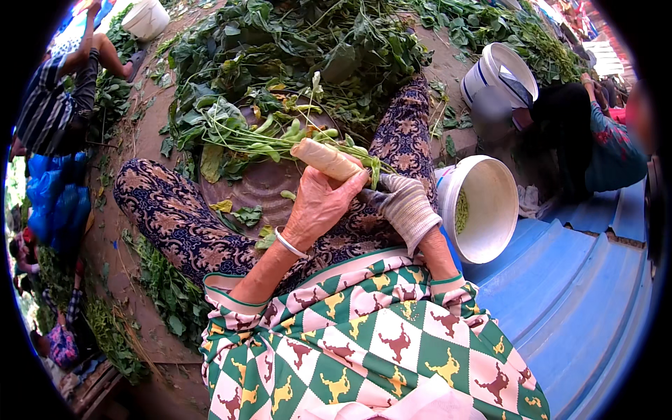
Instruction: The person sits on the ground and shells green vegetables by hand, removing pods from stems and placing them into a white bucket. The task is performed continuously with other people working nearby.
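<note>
My left hand, bare with a white bangle at the wrist, is closed around a thick pale tan cylinder, whose exact kind I cannot make out. Right beside it, my right hand wears a grey-and-white knit glove with dark fingertips. Its fingers are closed at the stem end of a green bean plant, partly hidden by the cylinder. Plump green pods and leaves stretch leftward from the hands over a round, ridged brown surface between my patterned trouser legs.
A big heap of leafy bean plants lies ahead. At my right stands a tilted white bucket holding green pods, beside blue corrugated sheeting. Another white bucket is near a seated person; others sit at the left.
</note>
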`<state>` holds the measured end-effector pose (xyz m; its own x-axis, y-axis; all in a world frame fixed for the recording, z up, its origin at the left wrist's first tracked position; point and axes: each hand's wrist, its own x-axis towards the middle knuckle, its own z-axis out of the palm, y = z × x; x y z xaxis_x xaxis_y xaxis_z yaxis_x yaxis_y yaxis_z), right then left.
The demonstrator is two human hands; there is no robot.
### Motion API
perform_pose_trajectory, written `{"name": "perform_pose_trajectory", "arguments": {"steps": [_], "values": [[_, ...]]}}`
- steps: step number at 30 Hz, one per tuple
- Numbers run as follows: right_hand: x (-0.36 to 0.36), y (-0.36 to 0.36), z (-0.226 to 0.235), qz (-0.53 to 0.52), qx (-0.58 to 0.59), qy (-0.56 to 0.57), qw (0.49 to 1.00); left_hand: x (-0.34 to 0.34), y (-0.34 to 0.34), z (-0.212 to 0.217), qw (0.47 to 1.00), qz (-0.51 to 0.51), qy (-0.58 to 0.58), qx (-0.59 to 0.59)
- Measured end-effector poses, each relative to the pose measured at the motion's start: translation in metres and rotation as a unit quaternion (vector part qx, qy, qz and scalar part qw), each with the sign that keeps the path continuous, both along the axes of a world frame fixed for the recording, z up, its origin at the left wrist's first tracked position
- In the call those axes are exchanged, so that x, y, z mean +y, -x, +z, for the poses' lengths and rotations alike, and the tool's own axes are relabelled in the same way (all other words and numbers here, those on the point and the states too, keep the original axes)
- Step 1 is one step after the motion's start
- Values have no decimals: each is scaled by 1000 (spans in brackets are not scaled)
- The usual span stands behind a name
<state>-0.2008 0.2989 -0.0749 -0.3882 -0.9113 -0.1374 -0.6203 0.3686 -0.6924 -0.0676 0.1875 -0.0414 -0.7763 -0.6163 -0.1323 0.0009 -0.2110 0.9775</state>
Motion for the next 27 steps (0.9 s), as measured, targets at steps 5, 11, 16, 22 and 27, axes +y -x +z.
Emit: {"name": "perform_pose_trajectory", "arguments": {"steps": [5,11,16,22,27], "values": [[0,-4,6,-20,5,18,1000,5,-4,7,1000,-10,-18,7],[0,-7,13,-35,27,2,999,14,0,6,994,-5,105,-16],[1,-7,11,-42,81,12,996,15,5,10,972,-20,234,-29],[4,2,0,-15,-107,11,994,4,-1,6,995,-14,98,-11],[10,-2,26,-99,-399,-60,910,3,-4,-2,989,-44,138,-2]]}}
